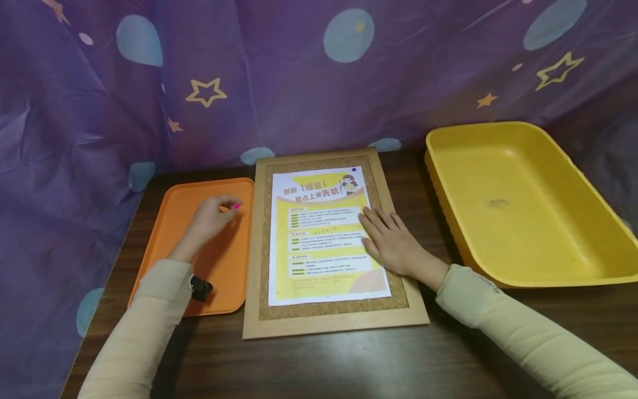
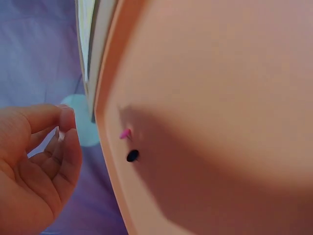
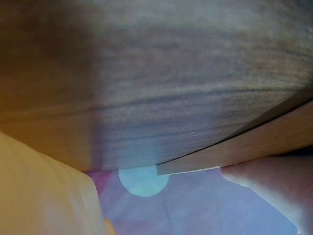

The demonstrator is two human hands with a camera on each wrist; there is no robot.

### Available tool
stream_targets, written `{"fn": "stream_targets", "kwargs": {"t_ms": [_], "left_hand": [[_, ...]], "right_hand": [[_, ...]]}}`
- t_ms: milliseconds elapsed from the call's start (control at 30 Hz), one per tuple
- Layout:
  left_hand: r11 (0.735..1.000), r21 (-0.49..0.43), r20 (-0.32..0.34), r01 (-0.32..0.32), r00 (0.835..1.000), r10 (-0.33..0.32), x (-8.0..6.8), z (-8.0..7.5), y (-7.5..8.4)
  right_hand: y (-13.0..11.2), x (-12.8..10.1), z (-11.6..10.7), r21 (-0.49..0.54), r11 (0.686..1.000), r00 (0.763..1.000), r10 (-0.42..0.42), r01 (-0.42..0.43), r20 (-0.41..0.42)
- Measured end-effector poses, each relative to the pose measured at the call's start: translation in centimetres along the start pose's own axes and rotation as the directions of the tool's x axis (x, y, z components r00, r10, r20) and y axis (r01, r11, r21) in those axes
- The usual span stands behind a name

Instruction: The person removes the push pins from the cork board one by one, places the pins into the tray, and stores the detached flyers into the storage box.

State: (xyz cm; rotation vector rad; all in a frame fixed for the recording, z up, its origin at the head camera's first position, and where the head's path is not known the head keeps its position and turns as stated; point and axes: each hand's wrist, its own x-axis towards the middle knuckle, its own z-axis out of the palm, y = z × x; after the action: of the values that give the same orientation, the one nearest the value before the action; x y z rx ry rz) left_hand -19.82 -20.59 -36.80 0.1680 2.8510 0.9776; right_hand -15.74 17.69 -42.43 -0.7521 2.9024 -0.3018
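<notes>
My left hand (image 1: pixel 206 221) is above the far right part of the orange tray (image 1: pixel 224 291). Its thumb and bent fingertips come close together, and nothing can be seen between them. Below, a pink pushpin (image 2: pixel 125 133) and a black pushpin (image 2: pixel 132 155) lie in the tray near its corner. My right hand (image 1: pixel 396 244) lies flat with spread fingers on the right edge of a printed sheet (image 1: pixel 324 221) and the wood-framed cork board (image 1: pixel 339 311) beneath it. A purple pushpin (image 1: pixel 354 169) shows at the sheet's top right corner.
To the right stands a deep yellow bin (image 1: pixel 528 210), close to my right forearm. Everything rests on a dark wooden table (image 1: pixel 339 366). A purple curtain (image 1: pixel 299 83) with stars and blue circles hangs right behind the table.
</notes>
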Motion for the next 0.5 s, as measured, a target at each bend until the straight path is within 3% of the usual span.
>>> {"fn": "stream_targets", "kwargs": {"t_ms": [500], "left_hand": [[0.999,0.043,0.026,-0.009,1.000,0.008,0.6,0.6,-1.3]], "right_hand": [[-0.1,-0.2,-0.1,0.000,1.000,1.000,0.000,0.000,0.002]]}}
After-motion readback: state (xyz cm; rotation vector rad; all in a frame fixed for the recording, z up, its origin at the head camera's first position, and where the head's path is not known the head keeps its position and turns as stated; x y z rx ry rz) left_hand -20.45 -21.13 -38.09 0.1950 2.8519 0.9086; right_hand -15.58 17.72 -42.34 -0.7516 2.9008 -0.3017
